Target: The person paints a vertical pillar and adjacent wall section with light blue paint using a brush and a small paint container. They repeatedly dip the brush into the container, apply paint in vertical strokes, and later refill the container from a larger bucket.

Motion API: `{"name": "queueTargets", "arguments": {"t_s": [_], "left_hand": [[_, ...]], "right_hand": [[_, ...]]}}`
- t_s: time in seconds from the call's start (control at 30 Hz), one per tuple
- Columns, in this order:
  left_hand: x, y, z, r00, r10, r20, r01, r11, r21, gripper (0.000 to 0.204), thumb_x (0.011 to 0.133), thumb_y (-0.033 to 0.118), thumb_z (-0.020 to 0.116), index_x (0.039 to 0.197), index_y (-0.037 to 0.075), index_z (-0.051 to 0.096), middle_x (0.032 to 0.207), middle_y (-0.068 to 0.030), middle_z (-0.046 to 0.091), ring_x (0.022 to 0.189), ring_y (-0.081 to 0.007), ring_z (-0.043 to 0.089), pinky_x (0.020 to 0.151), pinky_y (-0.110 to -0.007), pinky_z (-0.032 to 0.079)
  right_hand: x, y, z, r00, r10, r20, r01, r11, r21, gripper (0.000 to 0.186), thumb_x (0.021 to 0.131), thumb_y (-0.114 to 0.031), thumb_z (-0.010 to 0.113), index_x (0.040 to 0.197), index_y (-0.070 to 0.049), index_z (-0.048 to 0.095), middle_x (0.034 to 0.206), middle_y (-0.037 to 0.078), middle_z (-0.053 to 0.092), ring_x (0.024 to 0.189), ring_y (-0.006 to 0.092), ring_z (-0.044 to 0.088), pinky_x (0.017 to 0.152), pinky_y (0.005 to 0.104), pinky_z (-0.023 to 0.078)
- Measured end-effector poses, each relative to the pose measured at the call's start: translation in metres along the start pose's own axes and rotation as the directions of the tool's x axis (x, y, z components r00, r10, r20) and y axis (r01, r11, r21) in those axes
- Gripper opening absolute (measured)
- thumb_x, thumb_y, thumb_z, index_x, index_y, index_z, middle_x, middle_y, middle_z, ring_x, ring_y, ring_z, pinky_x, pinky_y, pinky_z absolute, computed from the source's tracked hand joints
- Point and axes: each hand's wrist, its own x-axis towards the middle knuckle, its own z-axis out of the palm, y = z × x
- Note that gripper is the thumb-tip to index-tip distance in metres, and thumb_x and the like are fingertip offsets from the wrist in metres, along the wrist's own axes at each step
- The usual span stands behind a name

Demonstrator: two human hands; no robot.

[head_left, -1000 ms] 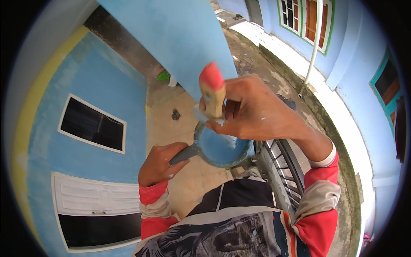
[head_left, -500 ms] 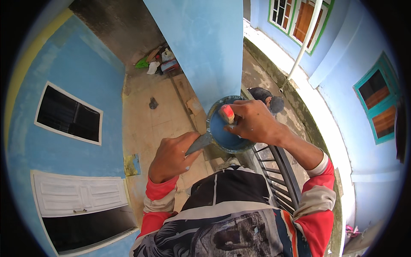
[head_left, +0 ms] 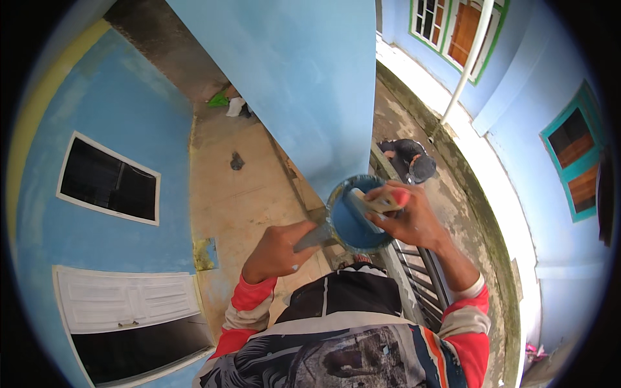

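half a second ago the paintbrush (head_left: 388, 201) pointed its butt end at the camera; now it slants, the red-tipped wooden handle leaning right, the flat pale head across the dipper (head_left: 337, 189), probably being worked against the blue paint (head_left: 346, 224) inside. the right hand (head_left: 415, 224) pinches the brush, fingers closed; the left hand (head_left: 274, 252) wraps tightly round the dipper's stubby handle. the round rim looks crusted, the paint smooth and matte, the blue pillar (head_left: 304, 77) beyond flat and lightly streaked.
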Motion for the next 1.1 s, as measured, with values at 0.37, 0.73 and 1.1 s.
{"name": "queueTargets", "arguments": {"t_s": [0.37,0.73,1.1], "left_hand": [[0.017,0.011,0.0,0.998,0.022,0.053,-0.022,1.0,0.002,0.029,0.085,0.012,0.076,0.111,0.003,0.067,0.084,-0.0174,0.067,0.069,-0.0339,0.066,0.063,-0.038,0.051],[0.018,0.051,-0.023,0.988,-0.141,0.064,0.136,0.988,0.078,0.035,0.083,0.008,0.08,0.116,0.0,0.068,0.084,-0.0105,0.069,0.068,-0.0159,0.061,0.065,-0.03,0.05],[0.046,0.123,-0.063,0.997,-0.043,-0.072,0.051,0.991,0.12,0.037,0.085,0.006,0.077,0.119,-0.004,0.068,0.084,-0.0052,0.068,0.071,-0.0073,0.057,0.065,-0.024,0.045]], "right_hand": [[-0.028,0.044,-0.003,0.899,0.355,-0.255,-0.043,0.652,0.757,0.03,0.084,-0.005,0.084,0.108,0.003,0.069,0.096,0.008,0.072,0.081,0.012,0.067,0.069,0.0282,0.055],[-0.011,0.071,-0.016,0.966,0.25,-0.068,0.083,-0.049,0.995,0.043,0.084,-0.004,0.079,0.122,0.001,0.06,0.097,0.01,0.071,0.076,0.017,0.072,0.062,0.0286,0.062],[0.048,0.045,-0.085,0.935,0.057,-0.35,0.355,-0.127,0.926,0.029,0.099,-0.012,0.066,0.123,0.004,0.062,0.093,0.009,0.072,0.065,0.0117,0.069,0.057,0.0236,0.058]]}}
